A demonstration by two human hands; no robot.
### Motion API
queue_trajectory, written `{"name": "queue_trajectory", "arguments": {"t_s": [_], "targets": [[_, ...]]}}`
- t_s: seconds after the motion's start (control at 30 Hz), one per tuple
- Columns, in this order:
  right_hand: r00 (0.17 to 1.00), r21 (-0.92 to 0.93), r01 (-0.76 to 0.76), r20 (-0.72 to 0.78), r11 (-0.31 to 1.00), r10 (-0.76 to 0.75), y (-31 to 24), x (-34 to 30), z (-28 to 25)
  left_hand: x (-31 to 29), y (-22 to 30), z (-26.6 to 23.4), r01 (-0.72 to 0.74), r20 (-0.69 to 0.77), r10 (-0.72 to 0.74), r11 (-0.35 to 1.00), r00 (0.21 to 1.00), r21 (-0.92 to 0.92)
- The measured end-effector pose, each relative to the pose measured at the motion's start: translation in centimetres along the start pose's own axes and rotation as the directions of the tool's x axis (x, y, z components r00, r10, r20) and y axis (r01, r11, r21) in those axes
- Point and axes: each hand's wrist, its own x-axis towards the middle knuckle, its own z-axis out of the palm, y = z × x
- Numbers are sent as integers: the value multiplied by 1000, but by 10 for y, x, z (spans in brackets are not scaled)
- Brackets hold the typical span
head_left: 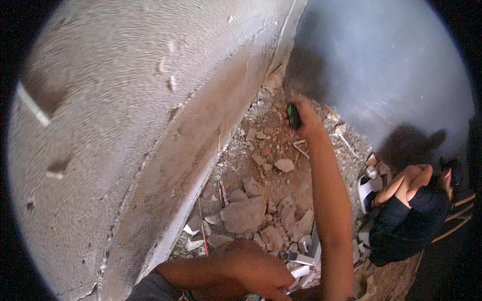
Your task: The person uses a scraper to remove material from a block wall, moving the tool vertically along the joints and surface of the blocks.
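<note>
My right hand (303, 116) reaches far ahead, over the rubble near the corner where the two walls meet. Its fingers are closed round a small black-and-green object (293, 115), compact and rounded, whose exact kind I cannot make out. At the lower edge my left hand (273, 290) shows only in part, low over the debris. Its fingers are mostly cut off by the frame, so what it holds, if anything, is hidden. Beside it are bare skin and dark grey cloth (145, 290). Just below the right hand lies a bent white strip (301, 148).
A rough plastered wall (125, 75) slopes along the left, a smooth grey wall (386, 60) at right. Stones (243, 214), broken white pieces (301, 259) and a thin red rod (203, 228) litter the ground. A person in black (406, 226) crouches on the right.
</note>
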Motion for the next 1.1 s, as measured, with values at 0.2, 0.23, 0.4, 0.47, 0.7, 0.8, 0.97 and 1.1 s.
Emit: {"name": "queue_trajectory", "arguments": {"t_s": [0.2,0.23,0.4,0.47,0.7,0.8,0.97,1.1], "targets": [[926,-567,369,151,737,-347,-4,91,-51,4,-28,-11,-100,-159,86,992,983,-77],[947,-477,311,79,822,-312,-7,78,-17,-4,-30,-18,-21,-160,3,993,987,-113],[941,-431,335,118,838,-316,0,49,2,-30,-38,-9,78,-343,-145,977,928,-200],[977,-209,196,126,958,-172,-11,32,21,-40,-29,-11,-12,-499,28,999,866,35],[869,-493,466,413,734,-274,-16,66,49,-32,-4,-27,665,47,-707,637,705,-390],[747,-528,665,466,528,-474,10,91,51,-23,4,-28,702,22,-741,627,672,-339],[580,-650,743,745,-162,-328,-7,80,56,-6,5,-10,391,-351,-461,885,815,-255],[888,-333,453,252,827,-385,0,54,73,3,-23,-4,529,10,-552,793,833,-303]]}}
